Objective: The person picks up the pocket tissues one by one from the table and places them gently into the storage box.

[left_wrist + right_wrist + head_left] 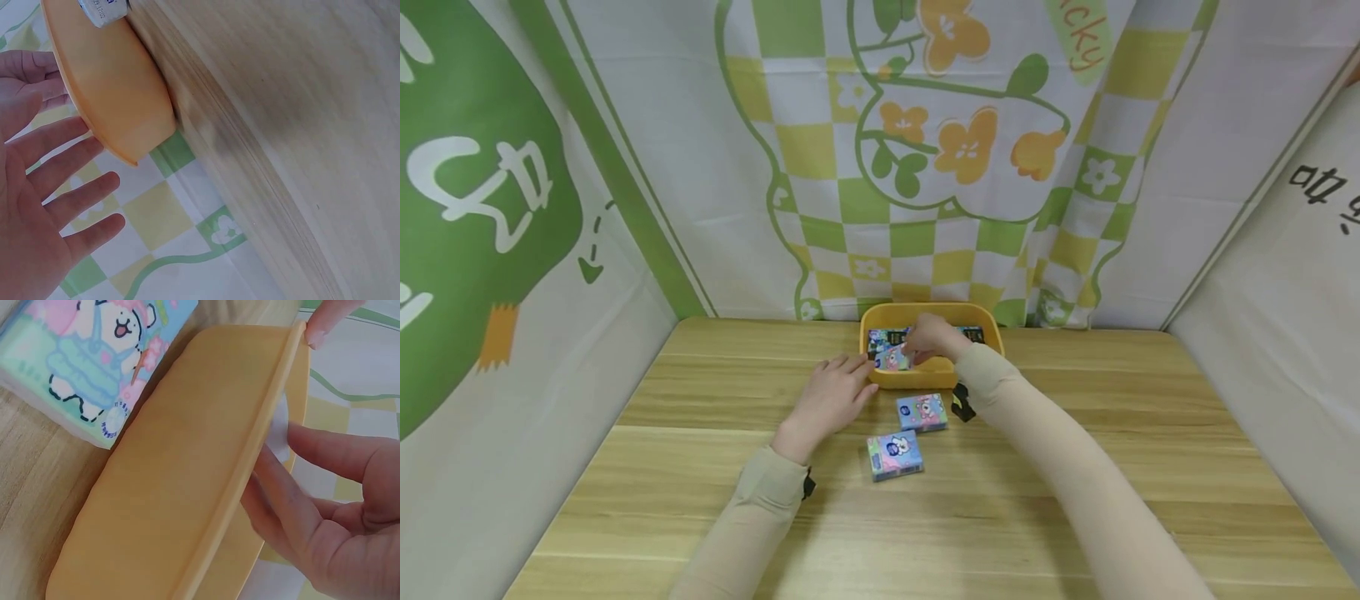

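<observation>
Head view, near edge first: two beige sleeves [722, 537] reach in over a wood-grain table [1210, 467]. Nearer packet [895, 455], pastel with a white cartoon character, lies flat on the wood between the forearms. Second packet [922, 412], similar print, lies just beyond it and slightly right; can't tell if their corners touch. Black item [962, 402] shows at the right wrist.

Left hand [831, 396] is loose, gripping nothing: fingers extended, fingertips at the left front corner of a yellow basket [917, 381]. Left wrist view shows the same spread fingers, foremost ones by the rim.

Right hand [931, 335] reaches over the front wall into the basket, pinching a pastel packet [892, 359] between thumb and fingers. That packet is inside, front left, tilted; right wrist view shows only a pale bit of it behind the rim. Dark packets [973, 334] sit along the basket's back part.

Farthest: checkered curtain [880, 225], green, yellow and white with orange flowers, hangs behind the basket.
</observation>
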### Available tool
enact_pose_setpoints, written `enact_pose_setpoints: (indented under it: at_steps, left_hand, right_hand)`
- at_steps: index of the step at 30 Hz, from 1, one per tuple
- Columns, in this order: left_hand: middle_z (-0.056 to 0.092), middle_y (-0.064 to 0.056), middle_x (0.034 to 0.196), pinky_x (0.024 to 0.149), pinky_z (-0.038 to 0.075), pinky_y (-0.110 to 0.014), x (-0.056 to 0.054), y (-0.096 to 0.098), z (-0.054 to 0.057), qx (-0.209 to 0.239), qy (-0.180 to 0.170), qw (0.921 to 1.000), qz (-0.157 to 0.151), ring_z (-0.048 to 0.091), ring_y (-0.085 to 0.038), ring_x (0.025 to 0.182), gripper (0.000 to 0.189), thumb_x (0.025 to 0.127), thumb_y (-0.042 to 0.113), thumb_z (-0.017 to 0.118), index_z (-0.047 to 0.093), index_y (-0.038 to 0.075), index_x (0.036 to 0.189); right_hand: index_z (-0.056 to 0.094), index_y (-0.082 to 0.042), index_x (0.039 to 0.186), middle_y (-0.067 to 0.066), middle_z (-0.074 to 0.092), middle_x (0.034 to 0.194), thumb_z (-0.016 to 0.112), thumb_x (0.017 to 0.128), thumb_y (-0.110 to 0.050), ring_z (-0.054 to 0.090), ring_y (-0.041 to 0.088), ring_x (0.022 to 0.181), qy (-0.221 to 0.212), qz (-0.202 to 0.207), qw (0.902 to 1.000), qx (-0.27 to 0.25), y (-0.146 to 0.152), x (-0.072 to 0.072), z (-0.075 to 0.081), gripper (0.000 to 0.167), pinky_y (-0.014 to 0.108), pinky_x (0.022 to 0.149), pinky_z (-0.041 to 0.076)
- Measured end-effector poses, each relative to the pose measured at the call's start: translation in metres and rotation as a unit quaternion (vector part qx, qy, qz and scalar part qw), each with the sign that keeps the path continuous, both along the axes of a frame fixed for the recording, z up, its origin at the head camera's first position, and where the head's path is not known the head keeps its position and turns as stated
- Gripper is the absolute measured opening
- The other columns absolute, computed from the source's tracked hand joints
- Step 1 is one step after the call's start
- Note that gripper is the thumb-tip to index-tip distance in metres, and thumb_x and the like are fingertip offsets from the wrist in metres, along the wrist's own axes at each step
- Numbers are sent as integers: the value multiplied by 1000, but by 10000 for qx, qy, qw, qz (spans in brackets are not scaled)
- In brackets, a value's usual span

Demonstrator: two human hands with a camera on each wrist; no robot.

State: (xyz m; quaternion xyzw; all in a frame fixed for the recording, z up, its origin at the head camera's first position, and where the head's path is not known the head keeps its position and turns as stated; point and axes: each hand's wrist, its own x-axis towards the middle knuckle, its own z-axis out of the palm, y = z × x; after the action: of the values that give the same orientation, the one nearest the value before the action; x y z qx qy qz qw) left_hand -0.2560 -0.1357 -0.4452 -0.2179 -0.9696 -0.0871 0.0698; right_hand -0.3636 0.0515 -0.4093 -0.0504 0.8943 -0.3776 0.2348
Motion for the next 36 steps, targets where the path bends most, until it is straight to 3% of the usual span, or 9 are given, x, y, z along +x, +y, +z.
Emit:
enact_pose_setpoints:
  at_steps: [6, 10, 14, 21, 30, 36]
  left_hand:
    - [47, -10, 144, 109, 33, -57, 0, 0, -1, 12, 8, 10000, 6, 43, -38, 131, 47, 99, 36, 47, 50, 10, 137]
    - [48, -10, 144, 108, 34, -57, 1, 0, -2, 35, 45, 10000, 6, 44, -38, 130, 46, 98, 35, 49, 51, 10, 137]
    - [47, -9, 144, 108, 34, -56, 0, -1, -3, 4, 28, 10000, 57, 44, -38, 131, 47, 98, 36, 48, 50, 10, 138]
    - [46, -8, 145, 109, 34, -56, -2, -1, -6, -15, -14, 10000, 95, 43, -37, 131, 47, 99, 36, 48, 49, 11, 138]
    - [46, -8, 145, 109, 34, -55, -1, -1, -5, -4, 34, 10000, 62, 43, -37, 131, 48, 99, 37, 47, 49, 10, 139]
    - [46, -10, 145, 109, 34, -56, -2, 0, -5, 51, 14, 10000, -13, 43, -38, 132, 48, 99, 36, 48, 48, 10, 139]
  right_hand:
    - [67, 7, 87, 13, 67, 83, 67, 85, -3, 71, 25, 77, 39, -119, 9999, -55, 0, -2, -4, 10, 29, 68, 59]
    - [71, 5, 81, 12, 71, 75, 70, 83, -5, 71, 20, 70, 133, -112, 9995, 283, 1, -6, -7, 10, 28, 68, 59]
    - [74, 2, 78, 12, 73, 75, 71, 82, -8, 72, 19, 69, 181, -91, 9976, 660, 0, -8, -9, 11, 27, 68, 59]
    - [73, 3, 83, 12, 73, 75, 71, 82, -6, 72, 20, 69, 70, -140, 9969, 773, -1, -8, -8, 9, 29, 66, 59]
    - [72, 5, 89, 12, 74, 78, 71, 82, -5, 72, 19, 69, -37, -135, 9957, 913, -3, -9, -5, 12, 31, 74, 59]
    - [73, 3, 87, 9, 74, 74, 70, 84, -7, 71, 15, 64, -101, -49, 9916, 1288, -5, -11, -5, 11, 28, 72, 59]
